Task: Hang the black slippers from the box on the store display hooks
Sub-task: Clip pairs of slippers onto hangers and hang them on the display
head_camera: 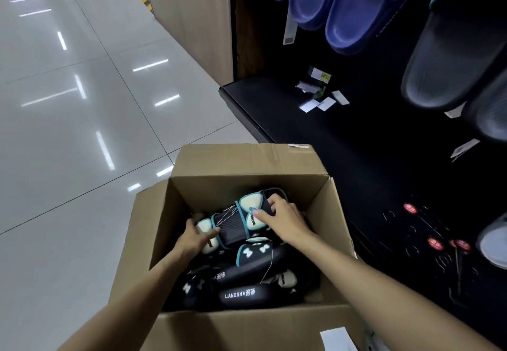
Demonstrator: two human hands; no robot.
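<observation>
Glossy tiled floor [82, 131], dark display wall ahead and to the right of your hands with blue slippers [343, 7] hanging. Open cardboard box [247, 166] beneath you. Your left hand [196, 236] and right hand [285, 219] each grasp an end of the top black slipper pair [236, 224]; more pairs lie below them.

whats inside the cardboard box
Inside the cardboard box lie black slippers with teal-and-white bows. Both hands grip the top pair. The box bottom is covered.
</observation>
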